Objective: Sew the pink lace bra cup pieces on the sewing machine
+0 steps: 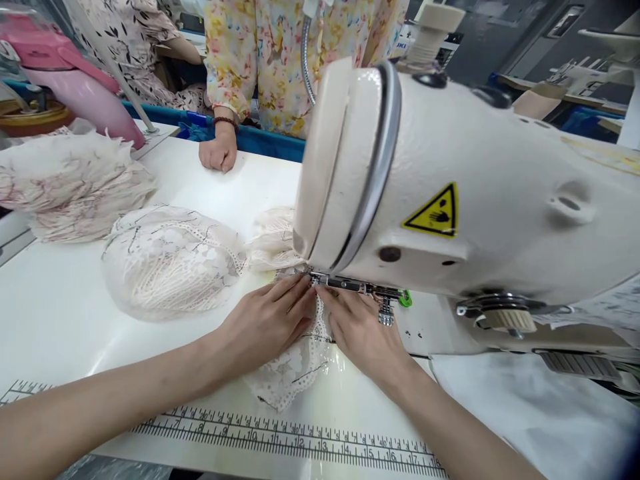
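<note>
My left hand [267, 320] lies flat, fingers stretched out, pressing a strip of cream lace [293, 370] onto the table just left of the presser foot [345, 285]. My right hand [361, 328] lies flat on the same lace to the right, its fingertips right at the foot. Both sets of fingertips almost meet under the head of the white sewing machine [450, 193], which hides the needle. The lace runs back under the machine to a bundle [173, 260] at the left.
More lace pieces [70, 183] are piled at the far left. Another person in a floral top stands across the table, a closed hand [219, 150] resting on its far edge. A printed ruler [280, 440] runs along the near edge of the white table [60, 300].
</note>
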Demonstrator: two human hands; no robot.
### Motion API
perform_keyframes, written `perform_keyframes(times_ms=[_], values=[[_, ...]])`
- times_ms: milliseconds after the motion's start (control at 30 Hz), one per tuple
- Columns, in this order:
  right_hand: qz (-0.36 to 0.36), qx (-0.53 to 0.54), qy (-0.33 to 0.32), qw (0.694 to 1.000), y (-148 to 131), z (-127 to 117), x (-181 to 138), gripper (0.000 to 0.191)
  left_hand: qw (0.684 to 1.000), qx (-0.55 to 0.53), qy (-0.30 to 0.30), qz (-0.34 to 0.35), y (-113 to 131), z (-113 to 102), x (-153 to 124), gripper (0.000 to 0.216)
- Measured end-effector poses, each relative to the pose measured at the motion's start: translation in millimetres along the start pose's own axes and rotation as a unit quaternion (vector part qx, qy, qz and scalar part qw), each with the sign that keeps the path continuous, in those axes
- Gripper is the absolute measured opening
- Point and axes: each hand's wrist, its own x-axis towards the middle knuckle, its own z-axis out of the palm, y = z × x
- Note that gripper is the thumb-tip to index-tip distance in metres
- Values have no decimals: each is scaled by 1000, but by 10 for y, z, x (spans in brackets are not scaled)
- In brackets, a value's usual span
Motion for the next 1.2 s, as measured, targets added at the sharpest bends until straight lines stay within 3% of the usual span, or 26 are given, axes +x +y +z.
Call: perform_keyframes(times_ms=[333,767,900,1000,1100,1200], values=[[-7,-24,13,1000,-2,4,4,32,999,30,11,14,1,-21,30,36],[-1,-64,-21,998,-29,-3,-22,36,1000,16,10,16,-15,-6,26,32],[-5,-51,20,999,-12,-30,-18,35,1000,16,9,13,-24,-9,53,31],[-22,32,62,997,21,-84,-7,32,999,19,20,22,4,-135,74,25],[-87,127,89,984,57,-113,-8,33,994,-21,21,106,70,-355,8,17],[-119,188,71,972,77,-99,-20,32,971,8,-30,236,163,-536,-177,11]])
